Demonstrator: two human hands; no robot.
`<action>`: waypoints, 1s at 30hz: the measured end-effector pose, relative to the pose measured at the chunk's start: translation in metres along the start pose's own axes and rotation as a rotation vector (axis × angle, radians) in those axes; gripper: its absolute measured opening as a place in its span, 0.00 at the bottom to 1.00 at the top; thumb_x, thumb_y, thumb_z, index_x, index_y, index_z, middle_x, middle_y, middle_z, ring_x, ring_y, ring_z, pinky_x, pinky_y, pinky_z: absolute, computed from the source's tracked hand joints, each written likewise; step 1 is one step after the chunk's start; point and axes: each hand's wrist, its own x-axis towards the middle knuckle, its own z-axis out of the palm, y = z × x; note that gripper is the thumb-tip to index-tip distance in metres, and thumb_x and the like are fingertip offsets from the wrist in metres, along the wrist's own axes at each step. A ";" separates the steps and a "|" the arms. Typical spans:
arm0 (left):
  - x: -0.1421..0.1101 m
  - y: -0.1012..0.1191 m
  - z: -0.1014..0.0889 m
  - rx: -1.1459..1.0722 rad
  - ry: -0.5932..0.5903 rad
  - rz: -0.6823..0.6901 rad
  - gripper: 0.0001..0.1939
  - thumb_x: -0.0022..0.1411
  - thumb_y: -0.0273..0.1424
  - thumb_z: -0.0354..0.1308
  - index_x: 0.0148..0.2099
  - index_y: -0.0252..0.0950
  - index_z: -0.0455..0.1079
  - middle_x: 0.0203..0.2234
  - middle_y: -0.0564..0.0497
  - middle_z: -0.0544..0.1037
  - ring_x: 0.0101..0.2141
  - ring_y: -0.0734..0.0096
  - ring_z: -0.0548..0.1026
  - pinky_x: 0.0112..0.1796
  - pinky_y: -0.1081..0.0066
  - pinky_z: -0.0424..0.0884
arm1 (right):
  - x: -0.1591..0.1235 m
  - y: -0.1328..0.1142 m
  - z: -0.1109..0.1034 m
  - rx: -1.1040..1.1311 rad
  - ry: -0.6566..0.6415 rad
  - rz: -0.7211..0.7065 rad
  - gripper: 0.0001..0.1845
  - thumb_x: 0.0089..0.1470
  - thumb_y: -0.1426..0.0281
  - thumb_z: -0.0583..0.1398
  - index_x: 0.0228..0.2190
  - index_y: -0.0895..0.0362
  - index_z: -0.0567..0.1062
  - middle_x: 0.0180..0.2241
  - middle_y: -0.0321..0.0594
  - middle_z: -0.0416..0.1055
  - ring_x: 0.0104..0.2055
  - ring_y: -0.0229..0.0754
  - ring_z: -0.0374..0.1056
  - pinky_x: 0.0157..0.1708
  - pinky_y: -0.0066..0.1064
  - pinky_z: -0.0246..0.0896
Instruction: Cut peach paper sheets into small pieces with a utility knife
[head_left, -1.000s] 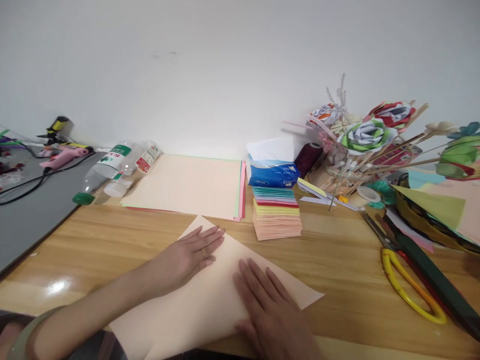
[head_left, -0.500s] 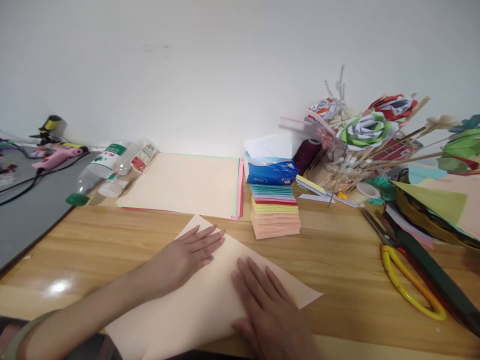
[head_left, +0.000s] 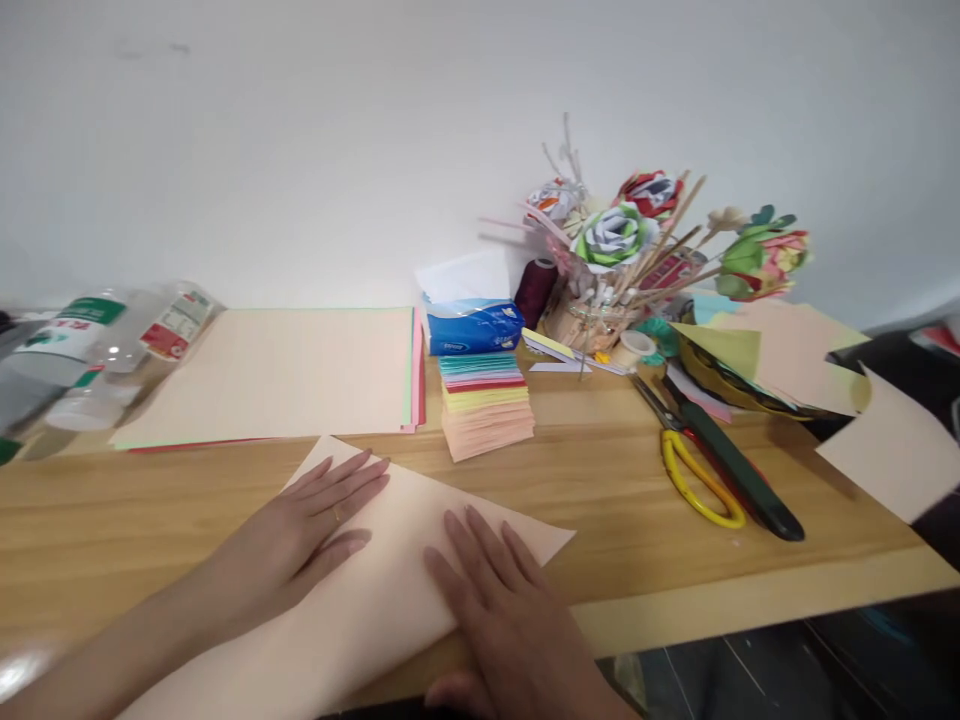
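A pale peach sheet of paper [head_left: 352, 600] lies at an angle on the wooden table in front of me, one corner pointing away and another to the right. My left hand [head_left: 319, 530] rests flat on its upper left part, fingers stretched out, a ring on one finger. Over the right part of the sheet, my right hand [head_left: 502, 600] lies palm down with its fingers extended and slightly apart. Neither hand grasps anything. The sheet's near left end runs out of view at the bottom.
Behind the sheet lie a stack of large coloured paper [head_left: 300, 370], small coloured paper squares [head_left: 487, 415] and a blue tissue pack [head_left: 472, 325]. Yellow-handled scissors [head_left: 697, 480], a dark long-handled tool [head_left: 742, 470] and paper flowers [head_left: 615, 237] are on the right. Plastic bottles [head_left: 75, 340] lie left.
The view has swung right, bringing the table's right edge and floor into sight. Both hands stay flat on the paper; the left thumb is now spread away from its fingers.
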 end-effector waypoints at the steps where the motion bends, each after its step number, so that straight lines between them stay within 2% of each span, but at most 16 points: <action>1: 0.000 0.000 0.000 0.005 0.005 0.002 0.30 0.66 0.39 0.48 0.66 0.44 0.42 0.62 0.51 0.54 0.61 0.60 0.53 0.58 0.52 0.53 | -0.003 0.000 -0.001 -0.015 0.012 0.018 0.48 0.46 0.39 0.51 0.59 0.57 0.58 0.61 0.51 0.51 0.63 0.54 0.45 0.54 0.46 0.54; 8: -0.002 -0.005 0.004 0.057 0.017 0.033 0.32 0.65 0.39 0.49 0.67 0.43 0.41 0.62 0.51 0.55 0.60 0.59 0.55 0.57 0.51 0.56 | -0.031 0.000 -0.011 -0.181 0.100 0.115 0.51 0.42 0.36 0.49 0.54 0.63 0.63 0.55 0.61 0.62 0.58 0.57 0.56 0.50 0.41 0.58; 12: -0.002 -0.005 0.004 0.065 0.029 0.041 0.33 0.64 0.39 0.50 0.67 0.44 0.41 0.62 0.51 0.55 0.60 0.59 0.56 0.57 0.53 0.57 | -0.043 0.003 -0.017 -0.211 0.100 0.148 0.48 0.46 0.39 0.51 0.55 0.64 0.62 0.55 0.57 0.62 0.60 0.52 0.53 0.51 0.39 0.55; 16: -0.002 -0.004 0.003 0.079 0.013 0.042 0.32 0.64 0.39 0.49 0.67 0.45 0.41 0.62 0.52 0.54 0.61 0.58 0.54 0.58 0.52 0.55 | -0.038 0.008 -0.019 -0.220 0.103 0.175 0.41 0.49 0.44 0.54 0.53 0.63 0.65 0.56 0.51 0.62 0.59 0.49 0.54 0.54 0.41 0.52; 22: -0.001 -0.003 0.004 0.079 0.011 0.048 0.30 0.66 0.36 0.45 0.67 0.46 0.40 0.63 0.54 0.53 0.61 0.60 0.51 0.58 0.52 0.52 | -0.026 0.013 -0.012 -0.088 0.044 0.200 0.48 0.38 0.43 0.62 0.56 0.55 0.62 0.59 0.54 0.57 0.61 0.60 0.49 0.53 0.49 0.54; 30: 0.002 0.003 0.000 0.023 0.050 -0.061 0.31 0.67 0.36 0.41 0.67 0.44 0.34 0.63 0.52 0.53 0.59 0.62 0.57 0.58 0.57 0.54 | -0.035 0.012 -0.011 -0.076 0.033 0.205 0.45 0.40 0.45 0.62 0.56 0.52 0.62 0.59 0.54 0.57 0.61 0.61 0.50 0.52 0.49 0.55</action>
